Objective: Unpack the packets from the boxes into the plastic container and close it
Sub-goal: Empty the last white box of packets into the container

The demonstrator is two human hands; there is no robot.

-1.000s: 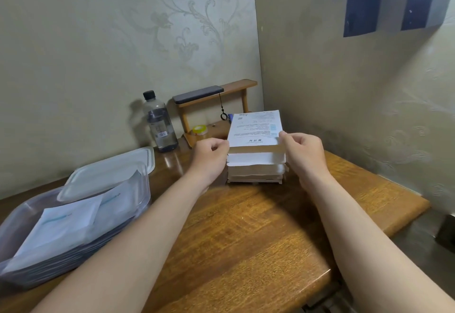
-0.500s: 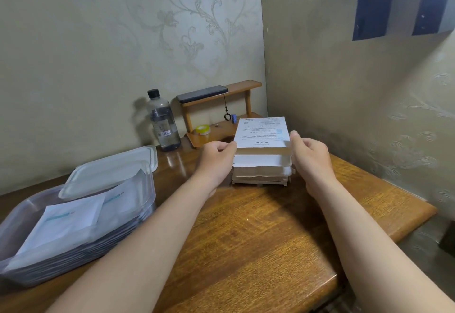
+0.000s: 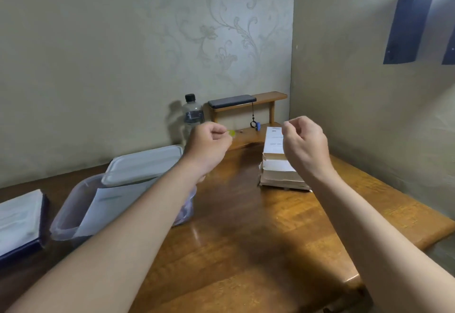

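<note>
While both my forearms reach out over the wooden surface [image 3: 246, 238], my hands are held up above it with nothing visible in them. Nearest to me, far to the left of the stack of boxes [image 3: 275, 162], a dark blue box [image 3: 19, 224] with a pale top lies at the edge of view. Between it and the stack stands the plastic container [image 3: 73, 216], clear-walled and uncovered, with white packets [image 3: 115, 201] lying flat inside; my left forearm crosses in front of its right end. The container's lid [image 3: 145, 165] rests tilted on the container's far rim, well to the left of the stack.

My left hand [image 3: 209, 147] hangs in the air left of the stack, clear of it, its fingers [image 3: 216, 131] curled into the palm with the thumb against them. My right hand [image 3: 305, 145] is up in front of the stack's right side and hides that edge; its fingers [image 3: 293, 125] are curled in loosely as well. I cannot tell whether it touches the top box.

The stack itself sits on the surface near the corner of the room: pale, worn cardboard boxes piled flat, the top one showing a white printed label.

Beyond the stack and to its left stands a clear bottle [image 3: 193, 115] with a black cap. Directly behind the stack is a small wooden shelf [image 3: 268, 97] against the wall, a dark flat device [image 3: 231, 100] lying on its top board. A small yellow thing [image 3: 231, 133] shows beside my left knuckles, on the shelf's lower board.
</note>
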